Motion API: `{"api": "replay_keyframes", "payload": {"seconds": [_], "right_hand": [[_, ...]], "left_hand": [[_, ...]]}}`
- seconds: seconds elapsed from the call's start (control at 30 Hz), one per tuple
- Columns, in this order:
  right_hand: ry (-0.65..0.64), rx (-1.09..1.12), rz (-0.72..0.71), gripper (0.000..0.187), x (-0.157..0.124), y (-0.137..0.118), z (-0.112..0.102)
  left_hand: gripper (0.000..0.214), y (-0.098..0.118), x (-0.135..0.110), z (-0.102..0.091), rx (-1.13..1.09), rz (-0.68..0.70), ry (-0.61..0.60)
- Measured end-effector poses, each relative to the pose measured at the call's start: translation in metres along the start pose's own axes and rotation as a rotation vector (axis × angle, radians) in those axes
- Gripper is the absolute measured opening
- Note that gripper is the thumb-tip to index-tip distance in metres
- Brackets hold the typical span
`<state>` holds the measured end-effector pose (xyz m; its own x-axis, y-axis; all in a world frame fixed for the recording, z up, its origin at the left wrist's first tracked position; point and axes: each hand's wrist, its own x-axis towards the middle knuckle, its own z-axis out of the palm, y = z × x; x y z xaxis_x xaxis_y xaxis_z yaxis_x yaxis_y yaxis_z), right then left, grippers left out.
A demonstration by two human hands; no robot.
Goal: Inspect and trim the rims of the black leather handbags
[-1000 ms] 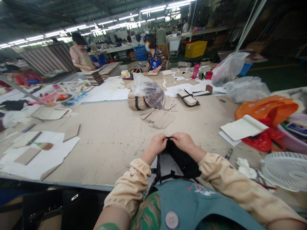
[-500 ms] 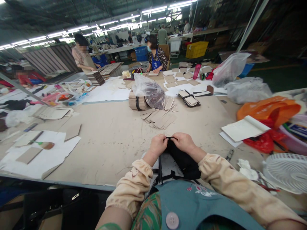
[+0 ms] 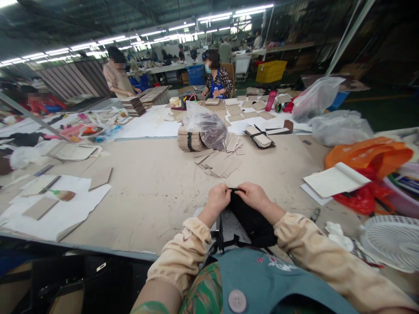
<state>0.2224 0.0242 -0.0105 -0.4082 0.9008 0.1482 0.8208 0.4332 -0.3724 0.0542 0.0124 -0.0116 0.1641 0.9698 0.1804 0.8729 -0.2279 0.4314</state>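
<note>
A black fabric piece (image 3: pixel 250 216), perhaps part of a bag, hangs between my hands at the table's near edge, close to my apron. My left hand (image 3: pixel 216 201) pinches the left end of its upper edge. Right beside it, my right hand (image 3: pixel 257 200) pinches the same edge, and a short dark stretch shows between the fingertips. Below, the black material drops toward my lap, with a grey surface and dark straps partly visible. The lower part is hidden by my apron and sleeves.
Ahead lie loose card pieces (image 3: pixel 219 163), a strapped card stack (image 3: pixel 190 139) and a plastic bag (image 3: pixel 206 124). On the left, a brush (image 3: pixel 63 195) rests on white paper. To the right are a notepad (image 3: pixel 337 179), an orange bag (image 3: pixel 368 152) and a white fan (image 3: pixel 391 242). Co-workers are across the table.
Both hands keep their pinch on the black fabric's edge and have barely moved. The whole view has shifted slightly.
</note>
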Motion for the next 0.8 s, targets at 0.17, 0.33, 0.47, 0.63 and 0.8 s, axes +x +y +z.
{"api": "replay_keyframes", "payload": {"seconds": [0.17,0.33,0.47,0.63,0.8], "right_hand": [[-0.007,0.091,0.019,0.034,0.001,0.002,0.000],[-0.042,0.060,0.012,0.039,0.004,-0.002,-0.002],[-0.065,0.006,0.017,0.033,0.010,-0.007,-0.001],[-0.073,-0.112,0.004,0.030,0.014,-0.013,-0.001],[-0.054,-0.153,-0.009,0.031,0.012,-0.014,-0.002]], "left_hand": [[0.015,-0.003,0.000,0.000,-0.005,-0.002,0.000],[0.014,-0.004,0.002,-0.001,-0.013,-0.012,0.005],[0.012,-0.007,0.005,0.002,-0.032,0.010,0.014],[0.006,-0.017,0.002,0.001,-0.118,0.096,0.021],[0.004,-0.025,-0.008,-0.009,-0.225,0.160,0.063]]}}
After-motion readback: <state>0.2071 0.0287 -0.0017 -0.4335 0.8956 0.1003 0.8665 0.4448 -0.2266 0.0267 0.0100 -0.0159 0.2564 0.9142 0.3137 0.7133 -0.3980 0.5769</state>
